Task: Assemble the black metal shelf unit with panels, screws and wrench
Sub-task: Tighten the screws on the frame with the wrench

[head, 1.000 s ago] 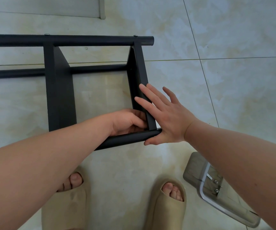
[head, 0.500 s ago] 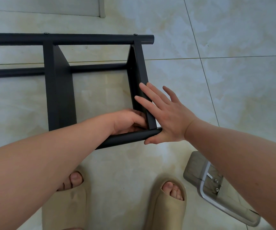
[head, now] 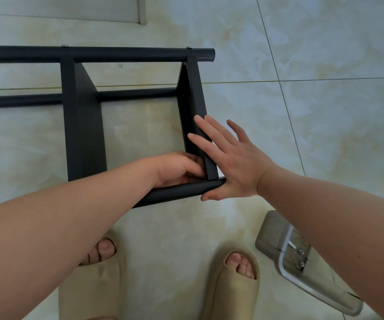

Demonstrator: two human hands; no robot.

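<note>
While my right hand (head: 232, 165) presses flat, fingers straight, against the end panel (head: 195, 93) of the shelf unit (head: 82, 135), my left hand (head: 177, 169) curls just inside that corner; whether it grips anything I cannot tell.

Soft even daylight (edges bowed)

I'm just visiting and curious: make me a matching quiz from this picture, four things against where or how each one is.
1 right hand
2 left hand
3 clear tray
4 slippers

A beige, being worn
B flat against the end panel's outer face
C on the floor, with screws inside
D curled inside the shelf frame's near corner

Pairs: 1-B, 2-D, 3-C, 4-A
</note>
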